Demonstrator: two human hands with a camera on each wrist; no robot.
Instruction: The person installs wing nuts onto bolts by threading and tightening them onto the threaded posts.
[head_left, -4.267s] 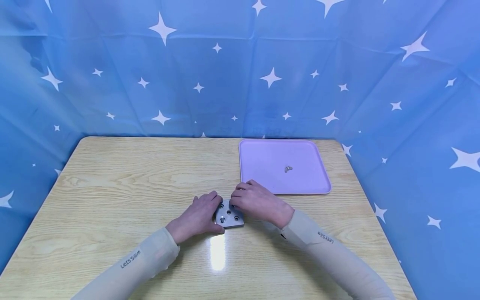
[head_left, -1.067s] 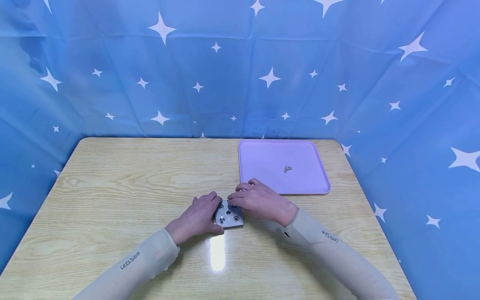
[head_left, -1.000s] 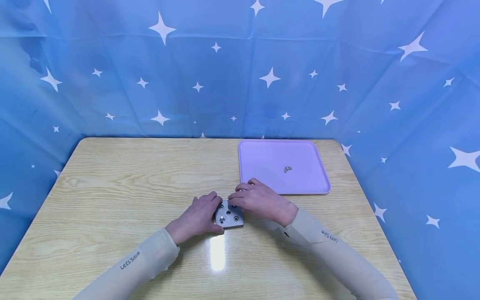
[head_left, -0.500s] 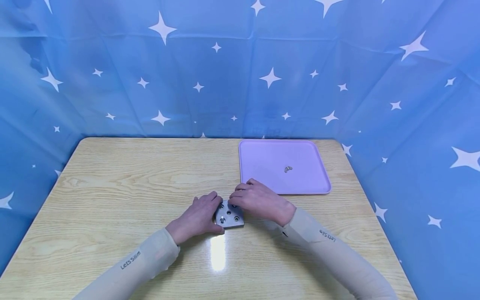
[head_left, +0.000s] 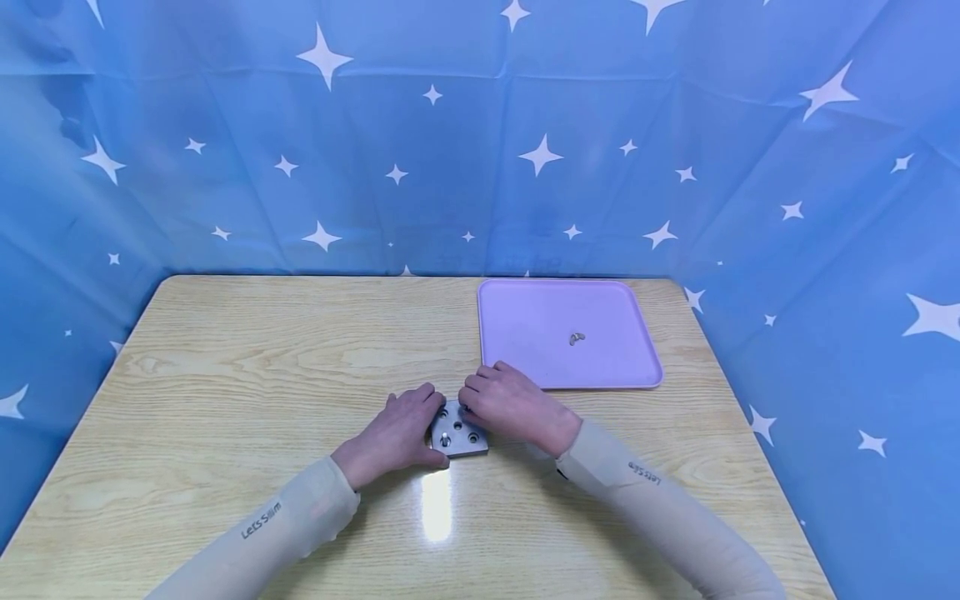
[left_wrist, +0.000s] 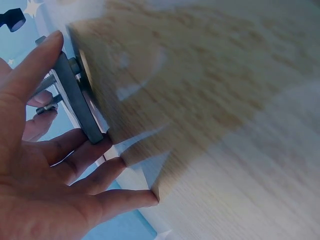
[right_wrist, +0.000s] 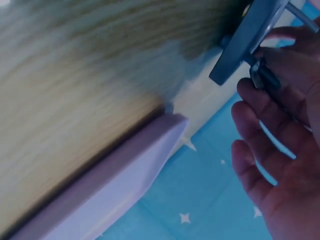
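A grey metal plate (head_left: 461, 446) with several holes lies on the wooden table in front of me. My left hand (head_left: 397, 435) grips its left side, thumb at the near edge and fingers at the far one. Threaded bolts stick up from the plate, and one bolt head (left_wrist: 74, 65) shows beneath it in the left wrist view. At the far right corner my right hand (head_left: 513, 407) pinches a small metal wing nut (right_wrist: 256, 75) on a bolt; the head view hides it behind the fingers.
A purple tray (head_left: 540, 367) stands at the back right, just beyond the right hand. On it lie small wing-shaped metal pieces (head_left: 577, 338). A blue star-patterned cloth (head_left: 360, 167) hangs behind the table (head_left: 262, 350).
My right hand has turned and shifted slightly at the plate's corner, its fingers curling closer together. The left hand and the plate stay in place.
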